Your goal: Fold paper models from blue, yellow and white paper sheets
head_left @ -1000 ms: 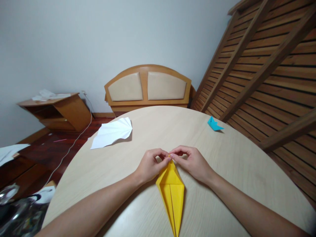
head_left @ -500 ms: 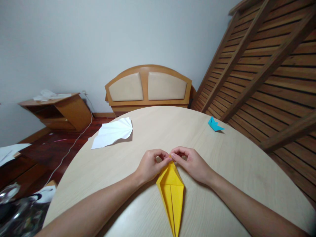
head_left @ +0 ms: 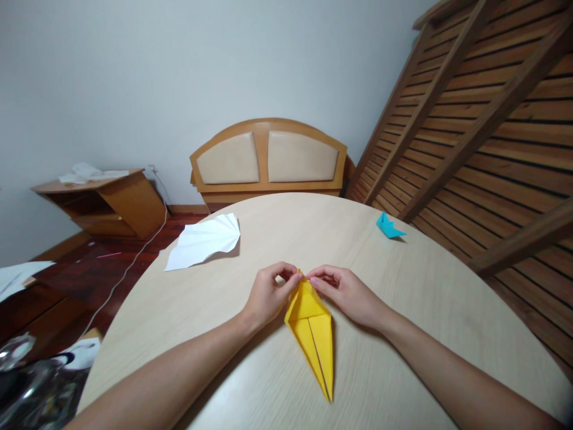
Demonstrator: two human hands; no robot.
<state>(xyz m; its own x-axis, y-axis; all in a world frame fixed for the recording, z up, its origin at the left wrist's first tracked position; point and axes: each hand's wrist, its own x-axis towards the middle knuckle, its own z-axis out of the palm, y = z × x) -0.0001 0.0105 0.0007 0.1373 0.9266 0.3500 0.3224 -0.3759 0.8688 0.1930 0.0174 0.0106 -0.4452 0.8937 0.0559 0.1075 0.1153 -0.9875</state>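
Note:
A long kite-shaped piece of yellow folded paper (head_left: 308, 337) lies on the table, its narrow pointed end toward me and a split running down its middle. My left hand (head_left: 270, 295) pinches the far tip between thumb and fingers. At the right edge of that same tip, my right hand (head_left: 347, 297) has its thumb and fingertips closed together on the paper; exactly how much they grip is partly hidden.
A creased white paper (head_left: 203, 242) lies at the table's (head_left: 286, 230) left edge. On the right side sits a small blue folded paper (head_left: 389, 227). Beyond stand a wooden headboard (head_left: 264, 125), a small cabinet (head_left: 129, 206) and leaning wooden slats (head_left: 474, 149).
The yellow paper has moved away from me and turned slightly, so its near point now shows whole. My left hand has shifted a little left and forward with the tip.

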